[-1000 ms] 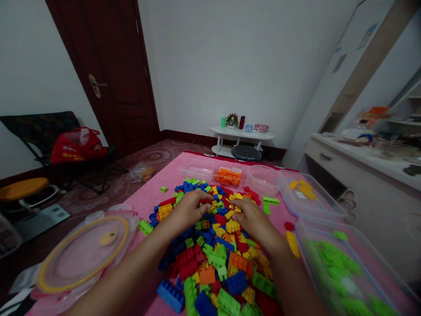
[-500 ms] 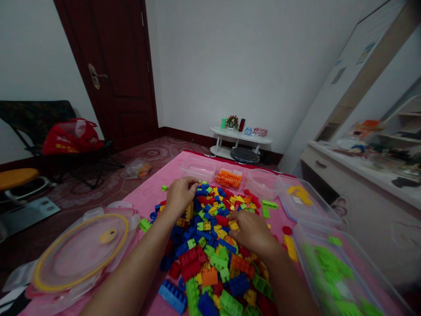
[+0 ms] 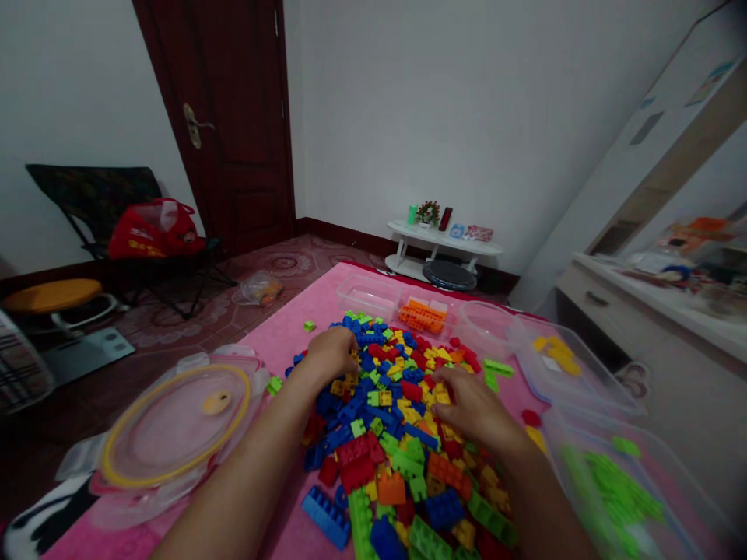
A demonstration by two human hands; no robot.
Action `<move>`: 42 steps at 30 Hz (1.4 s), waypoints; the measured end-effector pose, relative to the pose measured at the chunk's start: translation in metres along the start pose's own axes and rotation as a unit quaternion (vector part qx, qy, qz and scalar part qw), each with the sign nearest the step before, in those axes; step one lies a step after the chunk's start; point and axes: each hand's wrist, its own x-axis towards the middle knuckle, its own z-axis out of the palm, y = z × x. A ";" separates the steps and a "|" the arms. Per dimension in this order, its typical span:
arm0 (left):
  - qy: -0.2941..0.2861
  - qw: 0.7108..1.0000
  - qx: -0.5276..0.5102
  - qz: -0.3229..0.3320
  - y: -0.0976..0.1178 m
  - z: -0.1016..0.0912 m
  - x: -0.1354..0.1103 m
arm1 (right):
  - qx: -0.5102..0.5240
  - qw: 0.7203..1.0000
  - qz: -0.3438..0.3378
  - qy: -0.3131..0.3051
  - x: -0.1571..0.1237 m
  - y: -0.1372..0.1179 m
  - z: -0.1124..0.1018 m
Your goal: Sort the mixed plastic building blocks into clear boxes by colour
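My left hand (image 3: 334,355) is over the upper left of a large heap of toy building bricks (image 3: 402,435) in blue, red, yellow, green and orange. Its fingers are curled together, and what they hold, if anything, is hidden. My right hand (image 3: 474,403) is at the heap's right side, thumb and fingers curved around a yellow brick (image 3: 442,393). Just left of that brick lies a red brick (image 3: 412,391). A long blue brick (image 3: 325,517) lies at the heap's near left edge.
Clear boxes with green bricks (image 3: 618,490), yellow bricks (image 3: 557,354) and orange bricks (image 3: 423,316) stand right and behind. Two clear containers, a rectangular one (image 3: 367,295) and a round one (image 3: 484,323), stand at the back. Lids (image 3: 175,435) lie left on the pink tablecloth (image 3: 292,311).
My left hand has drawn back toward me from the heap's far side. My right hand has shifted slightly right with the yellow brick. The view has turned left.
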 end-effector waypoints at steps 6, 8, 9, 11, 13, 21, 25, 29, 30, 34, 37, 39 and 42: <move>0.061 0.990 -0.126 0.027 0.007 -0.015 -0.002 | -0.048 0.998 0.033 0.017 -0.002 -0.012 -0.002; 0.104 0.968 -0.223 0.046 0.012 -0.018 -0.002 | -0.032 0.998 0.048 0.035 -0.003 -0.010 -0.007; 0.121 0.953 -0.272 0.053 0.016 -0.017 -0.002 | -0.020 0.997 0.056 0.044 -0.003 -0.007 -0.010; 0.139 0.923 -0.353 0.065 0.025 -0.011 -0.002 | -0.001 0.996 0.066 0.060 -0.001 0.000 -0.014; 0.138 0.906 -0.392 0.077 0.034 -0.003 -0.001 | 0.004 0.996 0.059 0.073 0.001 0.005 -0.014; 0.128 0.907 -0.388 0.103 0.050 0.016 -0.002 | -0.026 0.997 0.022 0.064 0.006 0.002 0.011; 0.141 0.892 -0.416 0.106 0.056 0.015 -0.005 | 0.076 0.983 0.048 0.158 0.010 0.004 0.005; 0.206 0.856 -0.459 0.121 0.070 0.011 -0.016 | 0.420 0.885 0.061 0.193 0.007 -0.011 -0.003; 0.224 0.846 -0.467 0.128 0.075 0.010 -0.019 | 0.523 0.832 0.069 0.171 0.006 -0.019 -0.004; 0.259 0.838 -0.437 0.198 0.088 0.012 -0.032 | 0.805 0.579 0.097 0.082 0.000 -0.049 -0.002; 0.224 0.851 -0.380 0.286 0.093 0.015 -0.036 | 0.877 0.467 0.109 0.030 -0.003 -0.058 -0.003; 0.194 0.860 -0.354 0.312 0.093 0.016 -0.037 | 0.884 0.454 0.105 0.041 -0.004 -0.058 -0.004; 0.180 0.875 -0.336 0.299 0.091 0.015 -0.036 | 0.878 0.463 0.098 0.075 -0.003 -0.054 -0.004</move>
